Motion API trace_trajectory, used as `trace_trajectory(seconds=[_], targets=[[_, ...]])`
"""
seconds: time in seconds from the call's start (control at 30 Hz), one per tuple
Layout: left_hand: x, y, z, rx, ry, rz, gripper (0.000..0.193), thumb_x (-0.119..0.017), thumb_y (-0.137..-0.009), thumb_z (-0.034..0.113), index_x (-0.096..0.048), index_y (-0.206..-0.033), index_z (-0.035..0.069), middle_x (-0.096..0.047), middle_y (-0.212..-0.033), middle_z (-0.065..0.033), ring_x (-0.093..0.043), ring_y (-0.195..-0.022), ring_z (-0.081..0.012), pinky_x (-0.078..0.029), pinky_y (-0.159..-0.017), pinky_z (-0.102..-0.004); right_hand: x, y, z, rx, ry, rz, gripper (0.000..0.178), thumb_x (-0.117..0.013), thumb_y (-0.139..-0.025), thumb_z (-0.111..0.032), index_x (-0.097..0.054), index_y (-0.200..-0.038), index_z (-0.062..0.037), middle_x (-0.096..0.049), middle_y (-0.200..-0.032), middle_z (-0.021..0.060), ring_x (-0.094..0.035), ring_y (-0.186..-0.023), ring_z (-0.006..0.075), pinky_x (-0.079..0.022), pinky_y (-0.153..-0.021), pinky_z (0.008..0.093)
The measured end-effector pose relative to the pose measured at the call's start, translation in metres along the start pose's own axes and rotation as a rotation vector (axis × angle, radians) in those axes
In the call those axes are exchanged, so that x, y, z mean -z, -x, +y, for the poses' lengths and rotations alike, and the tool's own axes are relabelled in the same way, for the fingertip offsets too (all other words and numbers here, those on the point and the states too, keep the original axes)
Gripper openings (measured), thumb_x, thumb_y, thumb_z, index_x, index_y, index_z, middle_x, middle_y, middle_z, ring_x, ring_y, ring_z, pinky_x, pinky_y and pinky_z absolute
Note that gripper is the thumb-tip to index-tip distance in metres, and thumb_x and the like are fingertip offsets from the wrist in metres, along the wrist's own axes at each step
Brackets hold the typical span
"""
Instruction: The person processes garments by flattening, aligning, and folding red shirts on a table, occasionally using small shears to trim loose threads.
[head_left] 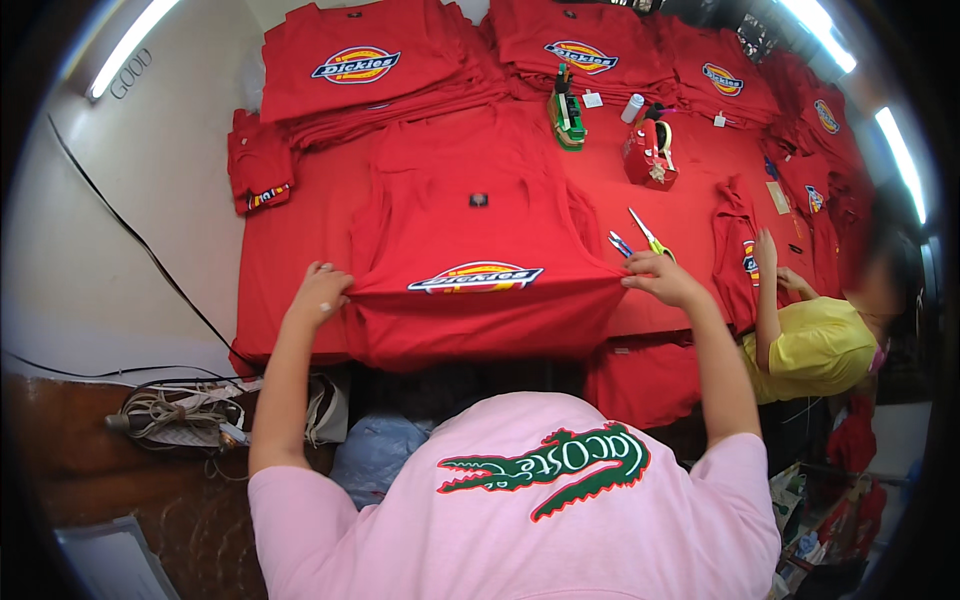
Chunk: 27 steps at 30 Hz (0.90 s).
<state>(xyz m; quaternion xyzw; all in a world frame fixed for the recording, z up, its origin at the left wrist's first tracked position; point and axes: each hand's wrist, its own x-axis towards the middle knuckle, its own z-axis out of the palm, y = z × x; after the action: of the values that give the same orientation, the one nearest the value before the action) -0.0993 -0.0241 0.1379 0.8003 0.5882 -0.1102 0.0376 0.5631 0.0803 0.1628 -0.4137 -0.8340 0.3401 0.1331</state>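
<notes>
Spread across the table in front of me is a red sleeveless shirt [475, 235] with an oval printed logo on its chest and a dark neck label. My left hand [322, 290] pinches its left side. On the opposite side my right hand [662, 280] grips the fabric between thumb and fingers. The cloth stretches taut between both hands, and its lower part droops over the table's near edge. Just beyond my right hand lie scissors [655, 240] with yellow-green handles and a small blue-handled tool [620, 244].
Stacked red shirts [350, 100] line the table's far side. A green tape dispenser [568, 125], a red dispenser [650, 165] and a white bottle [632, 108] stand mid-table. A co-worker in yellow [815, 350] handles red garments at right. Coiled cables [170, 415] lie lower left.
</notes>
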Motion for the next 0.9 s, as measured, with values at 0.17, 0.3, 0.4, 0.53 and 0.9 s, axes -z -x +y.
trace_trajectory(seconds=[0.17,0.3,0.4,0.53,0.9], targets=[[0.103,0.056,0.010,-0.095,0.151,0.152,0.030,-0.086,-0.078,0.023,-0.072,-0.101,0.009,-0.072,-0.110,-0.0070,-0.062,-0.122,-0.0292,-0.046,-0.107,-0.0463,0.097,0.038,-0.073,-0.054,0.012,-0.014,0.025,-0.078,-0.094,-0.019,-0.074,-0.104,0.0042,-0.073,-0.111,0.0138,-0.068,-0.104,0.0260,-0.051,-0.095,0.0383],[0.229,0.080,-0.001,-0.109,-0.175,0.603,0.029,-0.087,-0.075,0.013,-0.069,-0.096,0.008,-0.073,-0.109,-0.0117,-0.067,-0.113,-0.0322,-0.046,-0.106,-0.0484,0.183,0.028,-0.121,0.251,0.556,0.375,0.017,-0.077,-0.092,-0.012,-0.075,-0.101,0.0015,-0.074,-0.106,0.0130,-0.069,-0.097,0.0287,-0.053,-0.091,0.0416],[0.331,0.121,0.000,0.025,-0.297,1.201,0.028,-0.082,-0.084,0.007,-0.072,-0.110,0.006,-0.073,-0.113,-0.0119,-0.068,-0.113,-0.0294,-0.051,-0.106,-0.0430,0.233,0.034,-0.191,0.628,0.894,1.043,0.013,-0.076,-0.090,-0.009,-0.076,-0.102,-0.0050,-0.074,-0.107,0.0134,-0.070,-0.096,0.0304,-0.053,-0.089,0.0431],[0.312,0.137,0.002,-0.132,0.070,1.300,0.048,-0.088,-0.081,0.029,-0.074,-0.117,0.002,-0.076,-0.113,-0.0162,-0.073,-0.106,-0.0357,-0.057,-0.101,-0.0440,0.190,0.036,-0.152,0.425,1.211,0.758,0.011,-0.073,-0.094,-0.014,-0.079,-0.102,-0.0092,-0.075,-0.109,0.0121,-0.071,-0.104,0.0311,-0.056,-0.090,0.0435],[0.191,0.181,0.047,0.154,1.310,-0.116,0.018,-0.090,-0.071,0.007,-0.075,-0.077,0.000,-0.078,-0.086,-0.0126,-0.075,-0.098,-0.0249,-0.057,-0.093,-0.0393,0.156,0.099,-0.166,-0.126,-0.428,-0.147,0.034,-0.078,-0.094,-0.024,-0.065,-0.075,-0.0005,-0.059,-0.074,-0.0032,-0.053,-0.073,0.0066,-0.043,-0.068,0.0278]])
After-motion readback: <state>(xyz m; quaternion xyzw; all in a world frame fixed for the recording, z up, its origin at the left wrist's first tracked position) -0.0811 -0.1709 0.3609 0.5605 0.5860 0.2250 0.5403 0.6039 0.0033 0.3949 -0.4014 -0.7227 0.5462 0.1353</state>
